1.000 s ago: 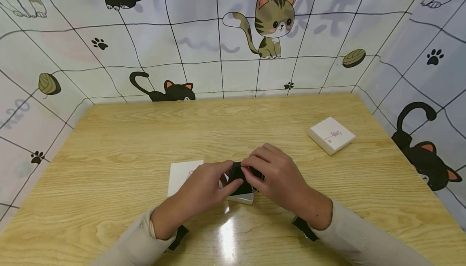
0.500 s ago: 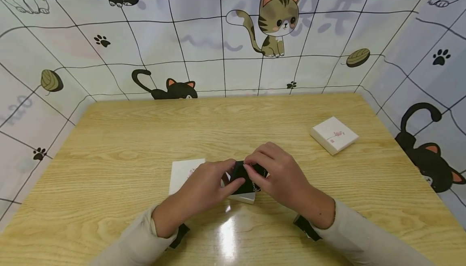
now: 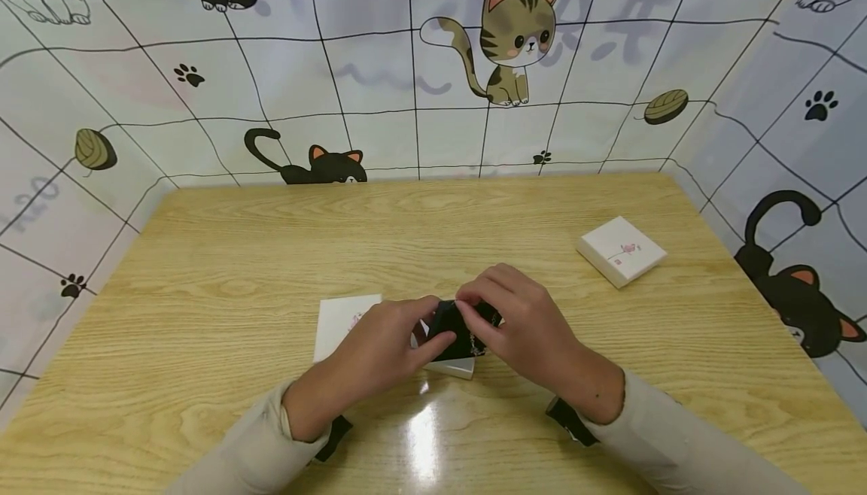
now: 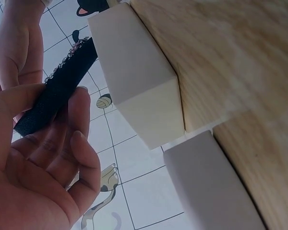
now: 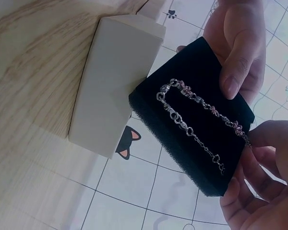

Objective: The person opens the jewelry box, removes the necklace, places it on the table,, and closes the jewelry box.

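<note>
My left hand (image 3: 382, 337) holds a black foam pad (image 3: 447, 329) over the table, thumb on its face and fingers behind. A silver chain bracelet with pink and bluish charms (image 5: 197, 99) lies looped across the pad in the right wrist view. At the pad's far edge, my right hand (image 3: 518, 322) pinches one end of the bracelet between thumb and forefinger. The other end, with its thin extender chain, lies loose on the foam. Just below the pad is a white box base (image 3: 460, 367), partly hidden by pad and left hand.
A white flat piece with a pink flower print (image 3: 335, 326) lies left of the base, partly behind my left hand. A white box with the same print (image 3: 622, 252) stands at the back right of the wooden table (image 3: 271, 247). Cat-patterned cloth walls surround the table.
The right hand has shifted very slightly right and the pad's right side shows a little more, with the bracelet more visible. The left hand keeps its grip; the view itself shifted slightly.
</note>
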Demonstrator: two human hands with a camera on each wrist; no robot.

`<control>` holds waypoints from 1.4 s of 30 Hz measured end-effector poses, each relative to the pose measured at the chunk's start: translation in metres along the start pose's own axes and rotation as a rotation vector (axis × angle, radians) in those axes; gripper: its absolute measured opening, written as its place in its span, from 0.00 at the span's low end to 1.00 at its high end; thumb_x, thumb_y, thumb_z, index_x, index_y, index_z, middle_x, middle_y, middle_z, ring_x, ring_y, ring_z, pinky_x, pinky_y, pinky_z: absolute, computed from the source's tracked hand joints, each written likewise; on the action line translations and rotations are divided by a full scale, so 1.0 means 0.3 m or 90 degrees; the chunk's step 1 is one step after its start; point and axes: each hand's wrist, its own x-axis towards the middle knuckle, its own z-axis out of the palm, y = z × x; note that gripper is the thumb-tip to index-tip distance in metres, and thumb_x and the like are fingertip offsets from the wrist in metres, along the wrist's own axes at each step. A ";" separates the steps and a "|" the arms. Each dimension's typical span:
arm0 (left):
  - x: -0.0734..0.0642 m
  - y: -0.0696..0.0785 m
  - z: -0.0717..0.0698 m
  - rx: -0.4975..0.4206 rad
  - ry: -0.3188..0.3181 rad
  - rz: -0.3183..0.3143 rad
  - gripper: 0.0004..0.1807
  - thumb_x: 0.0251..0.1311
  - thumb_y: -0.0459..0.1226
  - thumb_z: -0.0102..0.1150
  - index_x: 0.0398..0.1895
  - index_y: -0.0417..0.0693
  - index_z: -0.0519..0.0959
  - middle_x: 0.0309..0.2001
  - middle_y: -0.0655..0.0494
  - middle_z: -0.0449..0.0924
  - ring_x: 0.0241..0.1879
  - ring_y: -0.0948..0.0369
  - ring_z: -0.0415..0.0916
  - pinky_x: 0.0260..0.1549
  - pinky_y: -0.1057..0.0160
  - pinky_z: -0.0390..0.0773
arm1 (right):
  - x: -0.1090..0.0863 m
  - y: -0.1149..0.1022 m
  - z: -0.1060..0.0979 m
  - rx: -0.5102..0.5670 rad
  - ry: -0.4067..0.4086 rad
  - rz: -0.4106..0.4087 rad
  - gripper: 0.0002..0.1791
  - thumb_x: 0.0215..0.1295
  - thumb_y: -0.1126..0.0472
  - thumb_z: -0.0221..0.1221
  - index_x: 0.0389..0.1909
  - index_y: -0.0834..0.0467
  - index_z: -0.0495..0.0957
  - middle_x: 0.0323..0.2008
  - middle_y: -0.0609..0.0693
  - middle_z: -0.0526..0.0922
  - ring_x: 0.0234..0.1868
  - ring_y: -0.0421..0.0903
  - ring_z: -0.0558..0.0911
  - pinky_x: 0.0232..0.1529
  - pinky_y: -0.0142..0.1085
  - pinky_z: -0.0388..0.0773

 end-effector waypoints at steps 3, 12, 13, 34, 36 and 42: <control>0.000 0.000 0.000 0.004 0.001 0.003 0.06 0.65 0.43 0.65 0.37 0.55 0.78 0.27 0.66 0.83 0.26 0.72 0.79 0.23 0.74 0.75 | 0.000 0.001 0.001 0.002 0.003 0.001 0.07 0.54 0.68 0.71 0.31 0.58 0.83 0.29 0.46 0.82 0.33 0.39 0.78 0.33 0.31 0.80; 0.000 -0.003 0.002 0.016 -0.002 0.006 0.07 0.65 0.43 0.65 0.35 0.55 0.77 0.27 0.66 0.83 0.26 0.72 0.79 0.22 0.74 0.74 | 0.000 0.002 0.002 0.012 0.010 0.001 0.06 0.55 0.69 0.70 0.31 0.58 0.82 0.29 0.47 0.82 0.31 0.39 0.78 0.31 0.29 0.79; 0.000 -0.003 0.001 0.019 -0.001 0.008 0.07 0.65 0.43 0.65 0.35 0.55 0.77 0.27 0.66 0.83 0.26 0.72 0.79 0.21 0.74 0.74 | 0.000 0.003 0.002 0.014 0.011 0.001 0.06 0.55 0.69 0.70 0.31 0.59 0.82 0.29 0.47 0.82 0.31 0.39 0.78 0.31 0.29 0.79; 0.000 -0.003 -0.001 0.037 0.004 0.024 0.07 0.64 0.43 0.66 0.37 0.54 0.78 0.28 0.66 0.83 0.27 0.72 0.78 0.24 0.75 0.74 | -0.002 0.006 -0.005 0.045 0.017 0.017 0.06 0.56 0.71 0.67 0.32 0.59 0.81 0.29 0.47 0.81 0.28 0.37 0.77 0.28 0.28 0.78; 0.000 -0.004 -0.003 0.028 0.007 0.023 0.07 0.64 0.43 0.66 0.37 0.55 0.78 0.28 0.66 0.83 0.27 0.72 0.78 0.24 0.75 0.74 | -0.002 0.007 -0.003 0.046 0.018 0.014 0.06 0.55 0.70 0.67 0.32 0.59 0.81 0.29 0.47 0.81 0.29 0.37 0.77 0.29 0.28 0.78; 0.001 -0.008 -0.009 0.010 0.029 0.022 0.06 0.64 0.41 0.66 0.38 0.55 0.77 0.28 0.66 0.83 0.27 0.72 0.78 0.24 0.73 0.75 | -0.002 0.008 0.001 0.045 0.028 0.006 0.07 0.55 0.69 0.69 0.33 0.58 0.82 0.31 0.46 0.82 0.33 0.39 0.78 0.33 0.30 0.79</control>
